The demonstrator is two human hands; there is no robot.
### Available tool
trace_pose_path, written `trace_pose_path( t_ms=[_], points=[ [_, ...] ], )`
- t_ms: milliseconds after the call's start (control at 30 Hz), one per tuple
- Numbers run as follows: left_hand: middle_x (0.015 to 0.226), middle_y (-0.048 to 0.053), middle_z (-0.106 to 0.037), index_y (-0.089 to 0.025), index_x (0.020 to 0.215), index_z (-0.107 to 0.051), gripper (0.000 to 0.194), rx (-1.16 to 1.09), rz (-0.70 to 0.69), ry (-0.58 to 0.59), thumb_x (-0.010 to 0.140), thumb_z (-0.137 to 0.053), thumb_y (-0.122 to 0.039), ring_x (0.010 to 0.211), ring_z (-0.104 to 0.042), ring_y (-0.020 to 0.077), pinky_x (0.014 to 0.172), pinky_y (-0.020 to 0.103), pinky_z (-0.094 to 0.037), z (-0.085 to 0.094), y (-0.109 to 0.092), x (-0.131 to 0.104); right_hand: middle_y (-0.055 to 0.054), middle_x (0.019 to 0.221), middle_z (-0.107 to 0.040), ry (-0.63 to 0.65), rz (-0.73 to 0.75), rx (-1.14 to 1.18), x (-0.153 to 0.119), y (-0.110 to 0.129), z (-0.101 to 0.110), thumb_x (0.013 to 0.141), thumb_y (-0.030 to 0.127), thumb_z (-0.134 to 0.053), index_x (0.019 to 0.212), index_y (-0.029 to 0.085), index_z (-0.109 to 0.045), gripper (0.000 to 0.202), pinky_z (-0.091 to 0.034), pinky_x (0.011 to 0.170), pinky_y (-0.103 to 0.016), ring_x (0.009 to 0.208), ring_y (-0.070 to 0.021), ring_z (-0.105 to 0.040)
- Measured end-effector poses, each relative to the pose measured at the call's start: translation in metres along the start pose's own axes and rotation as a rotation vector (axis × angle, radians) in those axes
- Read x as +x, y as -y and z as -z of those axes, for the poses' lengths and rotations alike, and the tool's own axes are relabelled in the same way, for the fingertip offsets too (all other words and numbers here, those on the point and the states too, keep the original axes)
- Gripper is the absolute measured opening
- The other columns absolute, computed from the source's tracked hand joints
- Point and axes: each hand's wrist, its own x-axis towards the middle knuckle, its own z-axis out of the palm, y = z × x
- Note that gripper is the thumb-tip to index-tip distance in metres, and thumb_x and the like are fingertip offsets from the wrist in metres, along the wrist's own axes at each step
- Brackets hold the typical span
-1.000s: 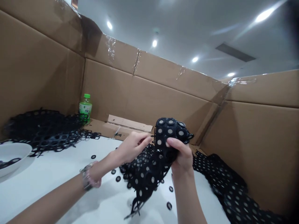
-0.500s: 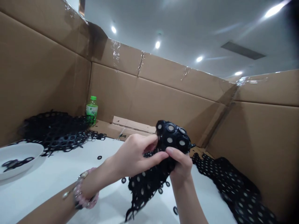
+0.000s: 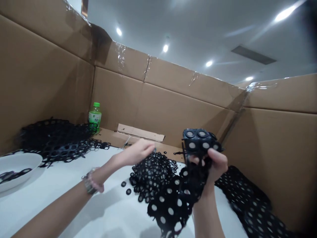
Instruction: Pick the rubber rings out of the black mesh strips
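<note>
In my right hand is a black rubbery sheet full of round holes. Its upper part is folded over my fingers, with my thumb pressed on its front, and the rest hangs down to the lower left. My left hand is closed, apart from the sheet, just above and left of a heap of small black rings. A tiny dark bit shows at its fingertips, too small to name for certain. The hanging sheet covers part of the heap's right side.
A white bowl with dark pieces stands at the left. Behind it lies a tangle of black netting beside a green bottle. More perforated black sheet lies at the right. Cardboard walls surround the white table.
My left hand has come away from the sheet and moved left, its fingers now closed. My right hand has carried the sheet to the right, uncovering the ring heap.
</note>
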Motion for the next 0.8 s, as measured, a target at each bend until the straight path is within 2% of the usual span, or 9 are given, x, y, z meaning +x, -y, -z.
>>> trace_pose_path(
  t_ms=[133,200,267,367,467,533,600,667,800],
  points=[
    [0.055,0.001,-0.052,-0.017,0.057,-0.047,0.025,0.433,0.004,0.318,0.079,-0.040,-0.023,0.048,-0.045,0.0130,0.046,0.024,-0.030,-0.042,0.029,0.000,0.006,0.034,-0.034,-0.031,-0.099,0.025,0.003,-0.007,-0.002,0.060,0.031,-0.063,0.040,0.020,-0.039,0.033,-0.027,0.029,-0.022,0.029,-0.0063,-0.029],
    [0.060,0.005,-0.058,-0.016,0.057,-0.051,0.019,0.466,0.028,0.353,0.074,-0.047,-0.021,0.052,-0.051,0.0163,0.047,0.025,-0.033,-0.061,0.040,0.000,0.006,0.033,-0.033,-0.045,-0.129,0.028,0.003,-0.011,-0.005,0.058,0.027,-0.065,0.037,0.020,-0.037,0.035,-0.026,0.029,-0.021,0.029,-0.0058,-0.028],
    [0.064,0.007,-0.060,-0.015,0.060,-0.054,0.013,0.476,0.061,0.327,0.071,-0.052,-0.022,0.056,-0.055,0.0189,0.049,0.025,-0.035,-0.066,0.045,0.002,0.006,0.032,-0.033,-0.041,-0.152,0.017,0.002,-0.012,-0.006,0.056,0.028,-0.065,0.036,0.020,-0.037,0.036,-0.025,0.029,-0.022,0.029,-0.0062,-0.029],
    [0.068,0.006,-0.059,-0.015,0.071,-0.054,0.019,0.458,0.096,0.179,0.081,-0.043,-0.027,0.059,-0.054,0.0171,0.052,0.024,-0.035,-0.048,0.035,0.004,0.004,0.031,-0.037,-0.032,-0.173,-0.059,0.001,-0.013,-0.008,0.054,0.030,-0.068,0.034,0.019,-0.041,0.034,-0.026,0.030,-0.022,0.031,-0.0077,-0.032],
    [0.057,-0.001,-0.045,-0.016,0.064,-0.044,0.036,0.233,-0.002,-0.215,0.090,-0.024,-0.031,0.053,-0.042,0.0110,0.052,0.022,-0.032,-0.017,0.004,-0.001,0.003,0.034,-0.043,-0.011,-0.141,-0.176,-0.001,-0.018,-0.010,0.055,0.031,-0.070,0.036,0.018,-0.046,0.033,-0.030,0.033,-0.022,0.034,-0.0083,-0.036],
    [0.052,-0.005,-0.031,-0.017,0.057,-0.035,0.039,0.030,-0.134,-0.361,0.090,-0.026,-0.037,0.048,-0.031,0.0088,0.049,0.021,-0.027,-0.002,-0.020,-0.008,0.004,0.036,-0.044,0.038,-0.124,-0.223,-0.002,-0.022,-0.013,0.057,0.030,-0.070,0.037,0.017,-0.047,0.033,-0.032,0.035,-0.022,0.035,-0.0078,-0.037],
    [0.051,-0.006,-0.028,-0.017,0.056,-0.035,0.039,-0.085,-0.201,-0.320,0.087,-0.035,-0.041,0.047,-0.027,0.0078,0.047,0.021,-0.024,0.004,-0.039,-0.015,0.004,0.036,-0.044,0.093,-0.126,-0.239,-0.002,-0.027,-0.015,0.059,0.029,-0.070,0.038,0.017,-0.047,0.033,-0.033,0.037,-0.021,0.036,-0.0073,-0.038],
    [0.054,-0.005,-0.034,-0.015,0.060,-0.044,0.036,-0.142,-0.193,-0.234,0.086,-0.040,-0.039,0.049,-0.030,0.0073,0.047,0.021,-0.025,0.006,-0.050,-0.018,0.004,0.036,-0.043,0.111,-0.156,-0.224,-0.002,-0.029,-0.017,0.058,0.029,-0.069,0.037,0.016,-0.047,0.033,-0.033,0.038,-0.021,0.036,-0.0070,-0.038],
    [0.057,-0.004,-0.039,-0.014,0.071,-0.056,0.035,-0.298,-0.151,-0.120,0.090,-0.031,-0.030,0.049,-0.032,0.0070,0.048,0.020,-0.026,0.005,-0.054,-0.018,0.004,0.033,-0.041,0.098,-0.280,-0.171,-0.001,-0.029,-0.014,0.055,0.031,-0.069,0.036,0.016,-0.046,0.033,-0.026,0.032,-0.020,0.033,-0.0061,-0.034]
  ],
)
